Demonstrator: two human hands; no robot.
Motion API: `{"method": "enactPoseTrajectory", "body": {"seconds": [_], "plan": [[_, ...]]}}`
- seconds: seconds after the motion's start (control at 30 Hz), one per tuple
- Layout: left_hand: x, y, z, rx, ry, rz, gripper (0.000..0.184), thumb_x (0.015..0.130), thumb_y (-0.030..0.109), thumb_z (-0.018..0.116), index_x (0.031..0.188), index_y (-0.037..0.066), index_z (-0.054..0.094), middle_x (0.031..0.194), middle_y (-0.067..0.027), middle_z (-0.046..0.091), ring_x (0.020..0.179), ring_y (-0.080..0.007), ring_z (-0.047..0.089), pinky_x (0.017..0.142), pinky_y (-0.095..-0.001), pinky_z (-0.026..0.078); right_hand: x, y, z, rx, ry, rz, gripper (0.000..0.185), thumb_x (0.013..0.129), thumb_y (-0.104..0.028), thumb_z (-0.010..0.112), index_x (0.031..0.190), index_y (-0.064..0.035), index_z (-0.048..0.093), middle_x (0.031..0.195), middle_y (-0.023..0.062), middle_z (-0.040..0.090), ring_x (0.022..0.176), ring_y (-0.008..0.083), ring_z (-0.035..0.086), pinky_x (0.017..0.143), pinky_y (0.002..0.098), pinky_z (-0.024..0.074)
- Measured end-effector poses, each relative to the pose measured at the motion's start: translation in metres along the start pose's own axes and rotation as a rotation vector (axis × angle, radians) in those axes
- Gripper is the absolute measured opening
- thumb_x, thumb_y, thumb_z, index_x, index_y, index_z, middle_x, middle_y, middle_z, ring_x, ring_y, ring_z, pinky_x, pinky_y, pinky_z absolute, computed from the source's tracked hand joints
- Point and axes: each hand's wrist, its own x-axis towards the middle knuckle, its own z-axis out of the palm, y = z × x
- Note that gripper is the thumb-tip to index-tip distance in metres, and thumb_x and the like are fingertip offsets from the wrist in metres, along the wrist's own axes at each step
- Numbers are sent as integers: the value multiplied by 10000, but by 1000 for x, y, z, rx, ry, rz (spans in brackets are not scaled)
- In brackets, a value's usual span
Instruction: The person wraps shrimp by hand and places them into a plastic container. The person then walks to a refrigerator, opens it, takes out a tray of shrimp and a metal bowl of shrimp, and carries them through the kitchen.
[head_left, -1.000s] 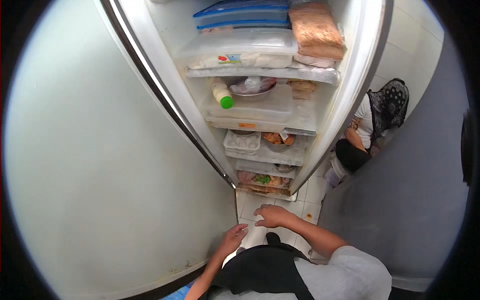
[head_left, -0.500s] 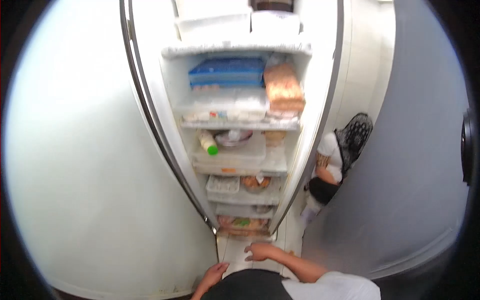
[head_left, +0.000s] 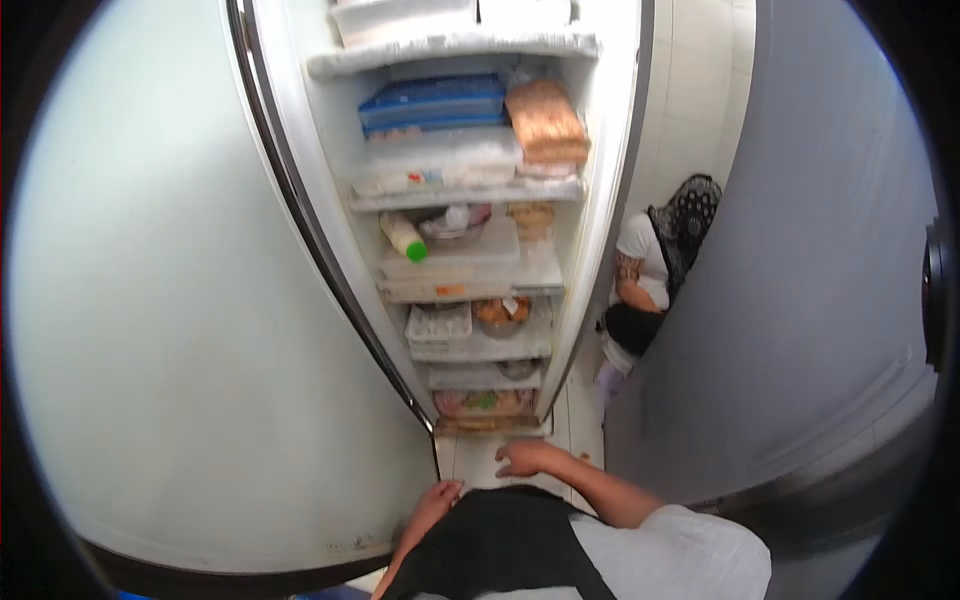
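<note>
An upright refrigerator with a frosted shelf edge point(head_left: 455, 45) stands open before me. My right hand point(head_left: 525, 458) hangs in front of its base, fingers loosely bent and apart, holding nothing. Low by the bottom edge of the left door point(head_left: 200, 300) is my left hand point(head_left: 437, 495), its fingers loosely stretched with nothing visible in them. Nearest to both hands, on the bottom level, lies packed food with green bits point(head_left: 485, 402). Above it are an egg-like tray point(head_left: 440, 323) and a bowl of orange-brown food point(head_left: 502, 316).
Higher shelves hold a green-capped bottle point(head_left: 403, 238), a blue container point(head_left: 432, 105), a bagged loaf-like block point(head_left: 547, 120) and clear boxes point(head_left: 440, 158). A grey door point(head_left: 780, 300) stands at right. Beyond it, a person in a patterned head covering point(head_left: 688, 225) is bent low.
My view has tilted down, so the shelves sit higher in the picture. Both hands stay low before the refrigerator, still holding nothing visible. The other person remains bent at the right.
</note>
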Motion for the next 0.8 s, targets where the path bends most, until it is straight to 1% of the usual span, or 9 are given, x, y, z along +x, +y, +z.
{"method": "enactPoseTrajectory", "body": {"seconds": [0.1, 0.2, 0.3, 0.37, 0.43, 0.53, 0.7, 0.77, 0.8], "plan": [[-7, -1, 0, -57, 19, -30, 449, 1084, 452, 627, 1222, 38, 733, 948, 13, 680, 831, -123, 589, 773, -305, 499, -15, -8, 6, -8, 16, 2, 625, 935, -557, 725, 1371, -111, 698, 1286, 216, 725, 1209, 429, 668, 1029, 504, 524], [-3, -23, 1, -54, 28, 84, 451, 1076, 440, 646, 1277, 45, 730, 1055, -18, 741, 918, -140, 644, 852, -315, 526, -17, -4, 11, -2, 21, 15, 629, 923, -552, 735, 1360, -100, 702, 1262, 226, 728, 1199, 427, 672, 1026, 502, 527], [3, -33, 0, -15, -5, 56, 451, 1075, 429, 654, 1303, 47, 727, 1140, -51, 767, 1017, -150, 676, 933, -318, 531, -22, 1, 18, 38, 7, 47, 624, 920, -544, 740, 1360, -102, 703, 1277, 219, 726, 1198, 428, 672, 1028, 505, 526], [-9, -15, 1, 45, 32, 36, 441, 1076, 420, 654, 1302, 47, 723, 1135, -62, 762, 1031, -147, 669, 945, -317, 526, -23, 2, 26, 30, 12, 41, 614, 913, -545, 747, 1351, -116, 711, 1263, 206, 729, 1186, 428, 673, 1025, 503, 528], [-12, -9, 0, -26, -18, -9, 424, 1077, 398, 657, 1322, 56, 711, 1136, -59, 755, 1029, -146, 663, 920, -314, 528, -29, -5, 21, 52, -55, 103, 601, 924, -527, 744, 1365, -122, 704, 1293, 191, 712, 1215, 425, 660, 1037, 500, 522], [-13, -9, 2, -55, 21, 71, 412, 1080, 382, 654, 1337, 64, 703, 1126, -33, 743, 1007, -143, 648, 884, -313, 526, -42, -13, 21, 95, -34, 144, 588, 944, -504, 734, 1385, -118, 692, 1323, 197, 690, 1252, 420, 642, 1053, 500, 514], [-14, -21, 1, -218, 89, -63, 369, 1085, 340, 648, 1339, 80, 711, 1163, -50, 743, 1015, -141, 643, 892, -317, 528, -49, -13, 36, 157, -137, 168, 574, 960, -484, 728, 1398, -114, 684, 1353, 222, 671, 1277, 416, 633, 1082, 492, 502], [-15, -28, 0, -281, 74, -100, 406, 1089, 364, 639, 1374, 78, 681, 1157, -9, 701, 1073, -131, 605, 953, -310, 495, -52, -10, 43, 171, -215, 188, 578, 959, -485, 730, 1397, -111, 683, 1363, 223, 668, 1278, 418, 634, 1083, 491, 502], [-19, -15, -2, -263, 108, -156, 343, 1083, 295, 653, 1329, 65, 712, 1161, -44, 744, 1034, -139, 650, 913, -314, 524, -52, -8, 45, 188, -257, 207, 579, 956, -485, 737, 1396, -113, 683, 1375, 227, 664, 1273, 419, 637, 1077, 489, 506]]}}
